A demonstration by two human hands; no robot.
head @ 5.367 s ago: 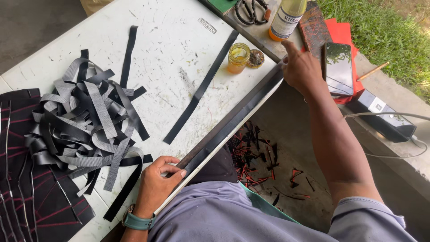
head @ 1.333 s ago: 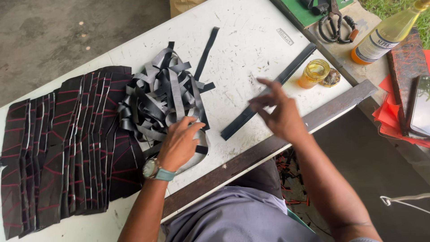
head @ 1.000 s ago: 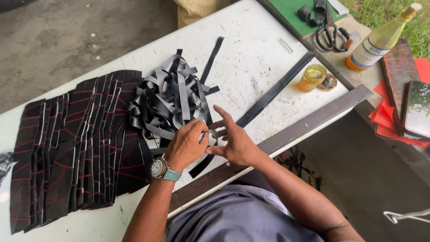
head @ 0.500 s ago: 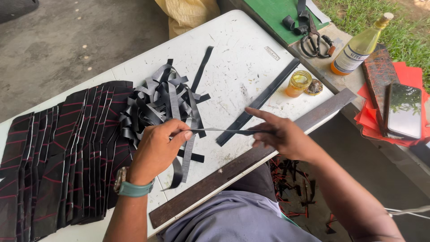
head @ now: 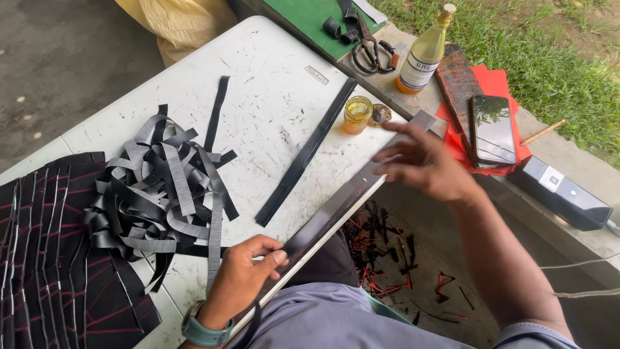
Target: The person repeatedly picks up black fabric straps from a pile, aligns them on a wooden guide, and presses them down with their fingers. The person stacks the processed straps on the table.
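Observation:
My left hand (head: 245, 274) is closed at the near table edge, thumb pressing the near end of a long black strip (head: 336, 207) that lies along a dark straight bar on the edge of the white table (head: 271, 84). The strip's tail hangs below that hand. My right hand (head: 423, 161) hovers over the strip's far end with fingers spread and nothing in it, slightly blurred. A tangled pile of grey and black strips (head: 161, 194) lies just left of my left hand.
Another long black strip (head: 307, 152) lies diagonally mid-table. A black mat with red lines (head: 51, 258) covers the left end. Beyond the right hand are a small amber jar (head: 357, 115), a bottle (head: 423, 55), scissors (head: 368, 48), a phone (head: 492, 129) and a black box (head: 565, 194).
Both hands pulled a strip out of the pile and brought it to the table edge. My right hand let go and moved right along it toward the far end.

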